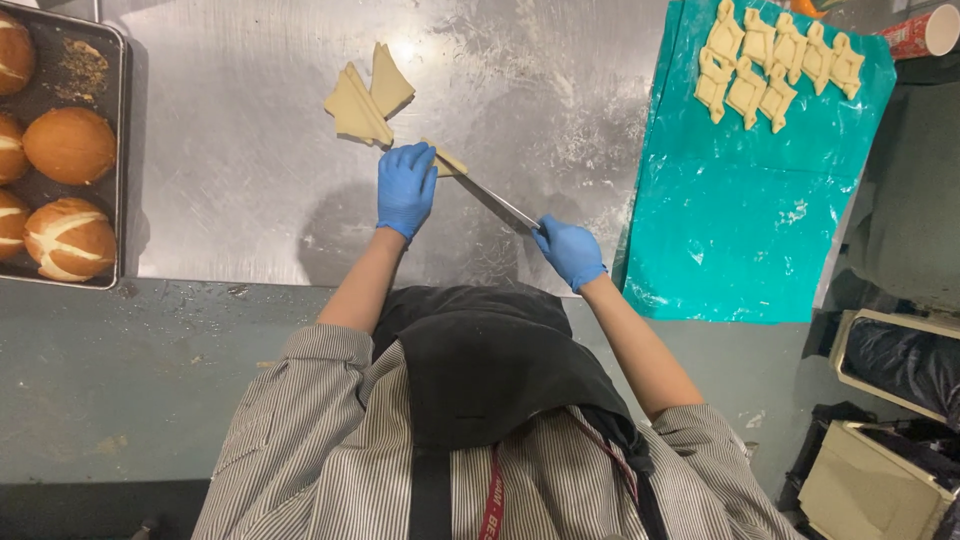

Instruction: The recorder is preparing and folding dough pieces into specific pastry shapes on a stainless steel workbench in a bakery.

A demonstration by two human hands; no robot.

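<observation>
Apron and shirt: nearest the camera, a dark apron [480,370] over a grey striped shirt [300,450], with a red lanyard [492,500] hanging at the waist.
Boxes: low at the far right edge, a pale box [860,480] and a bin lined with dark plastic [900,360].
Right hand: in a blue glove [570,252], fingers wrapped shut around the handle of a long knife [495,200], near the front edge of the table.
Knife: the blade runs slantwise from the right hand up toward the left hand; its tip lies at the small dough piece.
Left hand: blue-gloved [406,187], flat, fingers together and pointing away, pressed down beside the blade; whether it covers more dough I cannot tell.
Small dough piece: a pale strip [447,158] just beside the left fingertips, touching the knife.
Dough triangles: a few cut pieces [365,98] overlapping, just beyond the left hand on the steel table [250,180], which is dusted with flour.
Teal sheet: spread on the right [740,230], well apart from the hands, floury in patches.
Shaped dough: two rows of cut pastries [775,62] at the sheet's far end.
Cup: a red paper cup [920,32] lying at the far right corner.
Tray: at the left edge, a dark tray [118,150] with browned scored buns [68,145], well away from the cutting.
</observation>
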